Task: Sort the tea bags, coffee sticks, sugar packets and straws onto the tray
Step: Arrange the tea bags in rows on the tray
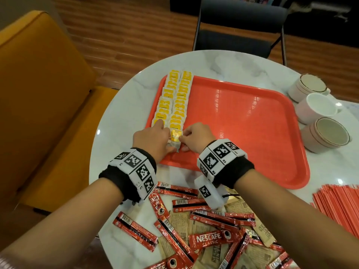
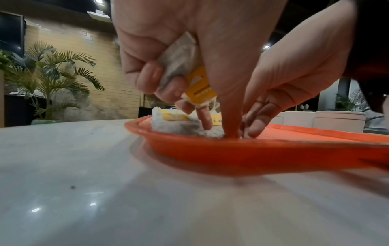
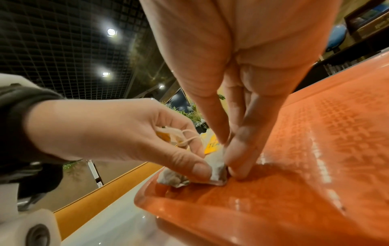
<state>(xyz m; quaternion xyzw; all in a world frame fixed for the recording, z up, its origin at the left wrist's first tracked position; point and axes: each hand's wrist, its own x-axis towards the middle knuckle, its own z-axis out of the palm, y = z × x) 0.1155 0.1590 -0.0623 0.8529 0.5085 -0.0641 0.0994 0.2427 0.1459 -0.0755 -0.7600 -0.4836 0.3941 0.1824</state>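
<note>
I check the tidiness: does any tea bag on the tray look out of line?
Nearly all tea bags lie in two neat rows. The nearest tea bag, held by the left hand and right hand, sits crumpled with its string loose.

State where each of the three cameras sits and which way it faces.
Head: on the head, facing forward and down at the table, tray and tea bag rows; both forearms show.
Left wrist: low by the table, looking along the left hand, which grips a tea bag.
Right wrist: under the right hand, tilted up over the tray toward the ceiling.
Shared: both hands at the tray's near left corner.
</note>
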